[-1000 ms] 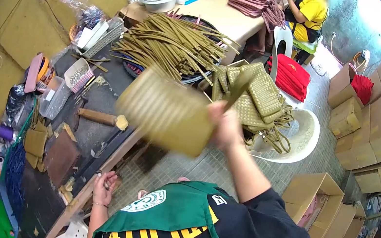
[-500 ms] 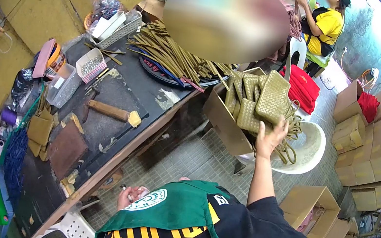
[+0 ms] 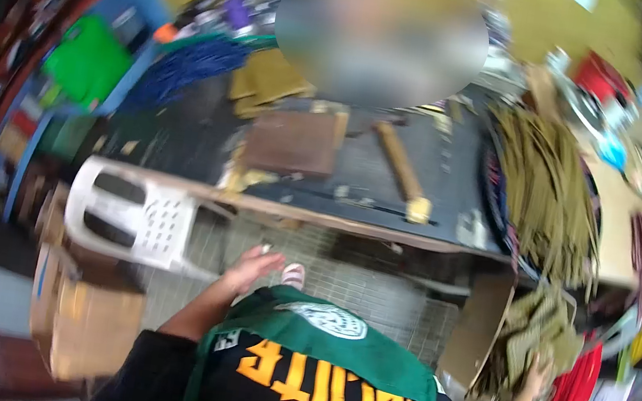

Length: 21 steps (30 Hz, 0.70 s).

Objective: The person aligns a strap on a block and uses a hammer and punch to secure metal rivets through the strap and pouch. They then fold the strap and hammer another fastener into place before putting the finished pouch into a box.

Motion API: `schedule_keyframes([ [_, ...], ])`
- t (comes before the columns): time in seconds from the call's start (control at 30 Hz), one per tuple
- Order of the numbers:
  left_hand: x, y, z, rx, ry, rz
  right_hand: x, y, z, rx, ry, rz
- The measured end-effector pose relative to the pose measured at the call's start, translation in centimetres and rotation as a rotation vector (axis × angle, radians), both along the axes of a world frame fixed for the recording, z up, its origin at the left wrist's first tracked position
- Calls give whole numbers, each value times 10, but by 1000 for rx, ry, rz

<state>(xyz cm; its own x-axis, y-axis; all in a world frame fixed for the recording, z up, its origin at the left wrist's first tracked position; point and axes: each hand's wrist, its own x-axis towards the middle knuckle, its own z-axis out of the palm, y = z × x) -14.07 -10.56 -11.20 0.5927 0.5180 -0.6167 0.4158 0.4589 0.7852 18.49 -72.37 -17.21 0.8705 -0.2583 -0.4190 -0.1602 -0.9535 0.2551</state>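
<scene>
My left hand [image 3: 251, 269] hangs in front of my apron with loosely stretched fingers. A small white spot [image 3: 266, 249] shows at its fingers, too blurred to name. Off to the right, my right hand [image 3: 533, 380] lies against several olive woven pouches [image 3: 526, 339] in a cardboard box [image 3: 476, 327]. Its fingers look apart at the edge of a pouch, though motion smears them. My green apron [image 3: 388, 364] covers my chest.
Ahead is a dark worktable [image 3: 207, 129] with a hammer [image 3: 399, 162], a brown block [image 3: 292, 141] and olive strips [image 3: 544, 180] on a round tray. A white plastic chair [image 3: 168, 223] stands left, by a cardboard carton [image 3: 94, 328]. Red cloth [image 3: 577, 376] lies right.
My view has swung left, so the table now lies straight ahead and the pouches have shifted to the lower right. My right hand remains at the pouches. My left hand shows more fully.
</scene>
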Motion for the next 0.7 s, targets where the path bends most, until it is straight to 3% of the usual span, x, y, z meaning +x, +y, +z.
schedule_keyframes([
  [0.03, -2, 3, 9, 17, -31, 8, 10, -34, -42, 93, -235, -127],
  [0.1, -6, 14, 28, 32, -187, 76, 9, -35, -38, 149, -321, -346],
  [0.2, -4, 50, 50, 172, -257, 160, 15, -38, -13, 336, -328, -206],
  [0.4, 61, 200, 60, 352, -425, 311, 3, 12, 69, -17, -872, -307],
  [0.43, 83, 233, 56, 438, -340, 340, -7, 17, 73, -73, -960, -355],
  [0.47, 103, 259, 55, 526, -259, 367, -12, 6, 70, 102, -1119, -166],
  [0.5, 122, 279, 56, 538, -286, 346, -44, 66, 99, 311, -1239, -114],
  [0.57, 162, 311, 68, 713, -81, 416, -75, 99, 87, 480, -1317, -150],
  [0.6, 170, 304, 88, 615, -147, 457, -86, 101, 63, 482, -1370, 34],
  [0.63, 190, 331, 70, 669, -86, 460, -116, 163, 81, 600, -1251, -110],
  [0.67, 211, 362, 46, 820, 51, 426, -132, 174, 60, 758, -1198, -143],
  [0.7, 211, 360, 65, 738, 158, 314, -178, 283, 129, 706, -1126, -51],
])
